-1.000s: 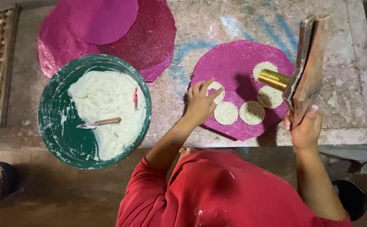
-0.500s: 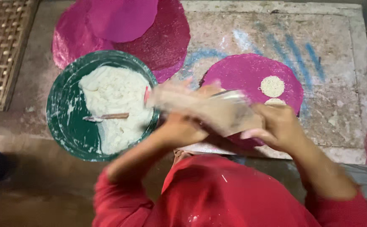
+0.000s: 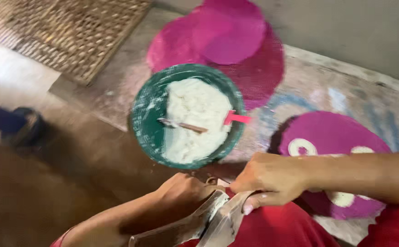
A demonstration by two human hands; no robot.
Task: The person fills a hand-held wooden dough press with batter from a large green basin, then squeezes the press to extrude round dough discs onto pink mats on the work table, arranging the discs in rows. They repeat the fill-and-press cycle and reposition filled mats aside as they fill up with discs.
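Both my hands hold a hinged wooden press point(image 3: 195, 224) low in the frame, over my red clothing point(image 3: 291, 224). My left hand point(image 3: 181, 192) grips its darker board from the left. My right hand point(image 3: 268, 178) pinches the pale board from above, its arm lying across a magenta round sheet point(image 3: 336, 132) that carries white dough discs point(image 3: 300, 146). Just beyond the hands stands a green bowl point(image 3: 144, 114) of white dough point(image 3: 195, 114), with a stick point(image 3: 181, 124) lying in it and a pink handle point(image 3: 238, 118) at its rim.
A stack of magenta round sheets point(image 3: 227, 41) lies behind the bowl on the stone slab point(image 3: 345, 91). A woven mat point(image 3: 80, 32) lies at the top left. A dark blue object point(image 3: 12, 123) sits on the brown floor at the left.
The view has swung left and closer to the bowl. The press has come down from in front of the bowl to my lap, with both hands still on it.
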